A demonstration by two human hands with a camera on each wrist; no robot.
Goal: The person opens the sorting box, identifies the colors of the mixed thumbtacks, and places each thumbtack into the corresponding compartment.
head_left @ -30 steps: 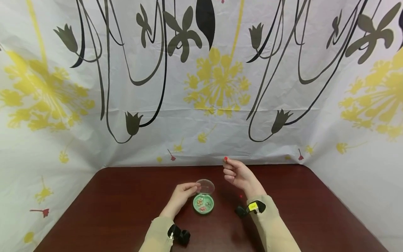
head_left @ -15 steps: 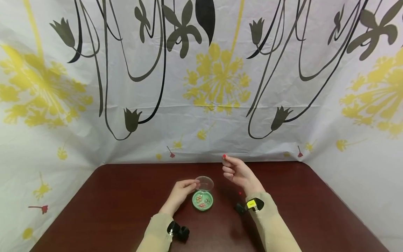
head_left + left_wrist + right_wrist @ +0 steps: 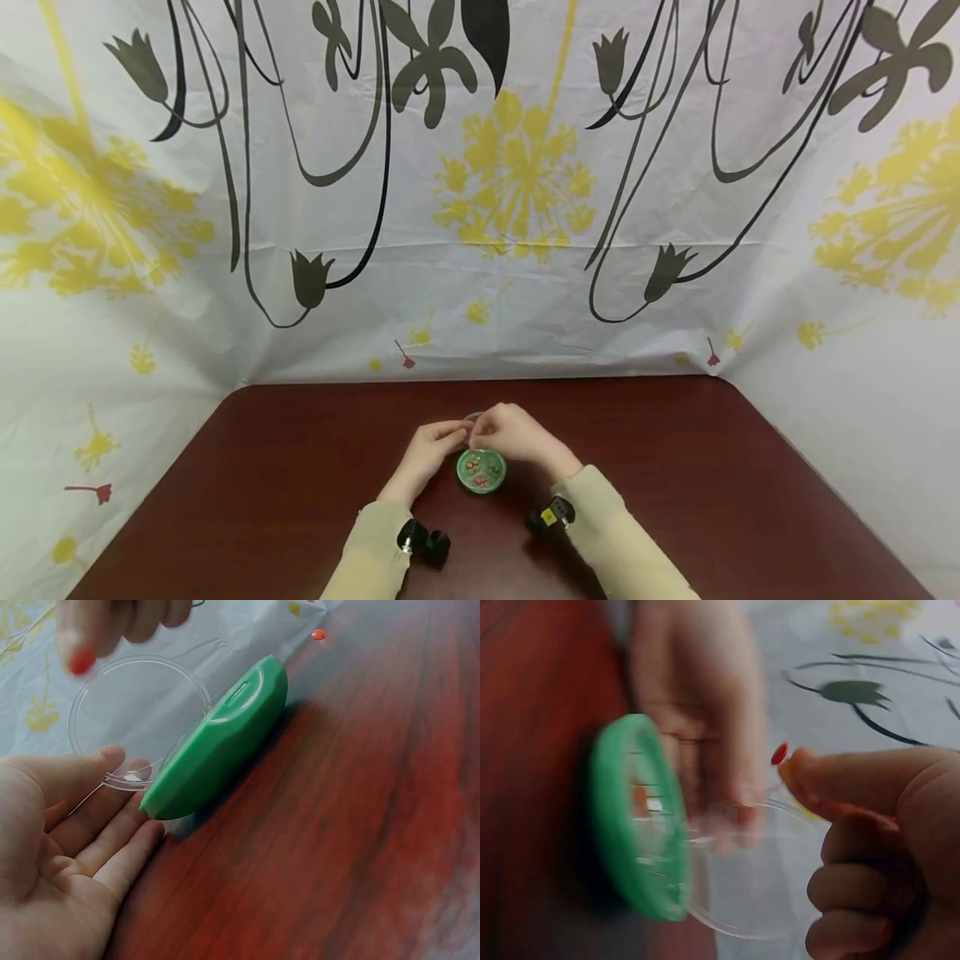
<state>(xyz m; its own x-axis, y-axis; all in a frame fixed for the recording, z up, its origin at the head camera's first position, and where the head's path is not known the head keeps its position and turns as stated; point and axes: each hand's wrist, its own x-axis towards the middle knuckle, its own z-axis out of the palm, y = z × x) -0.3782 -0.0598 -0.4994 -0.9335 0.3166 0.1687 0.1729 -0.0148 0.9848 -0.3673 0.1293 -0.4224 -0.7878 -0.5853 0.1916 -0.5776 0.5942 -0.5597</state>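
A round green case (image 3: 482,490) with a hinged clear lid (image 3: 139,720) lies on the table, lid raised. Small orange, reddish and grey pieces sit in separate sections inside it. My left hand (image 3: 420,460) pinches the lid's edge between thumb and fingers, its other fingers beside the case. Above the lid, my right hand (image 3: 517,433) pinches a small glossy red oval piece (image 3: 780,754) between thumb and forefinger, the remaining fingers curled in. The head view mostly hides the lid behind that hand.
A second small red oval piece (image 3: 319,634) lies on the dark reddish-brown table (image 3: 300,483) beyond the case. A white cloth with printed flowers (image 3: 517,183) hangs behind and at both sides. Each wrist wears a black camera.
My right hand has moved left and down from the table's far right of centre to the case's lid, carrying the red piece. The left hand keeps its hold on the lid.
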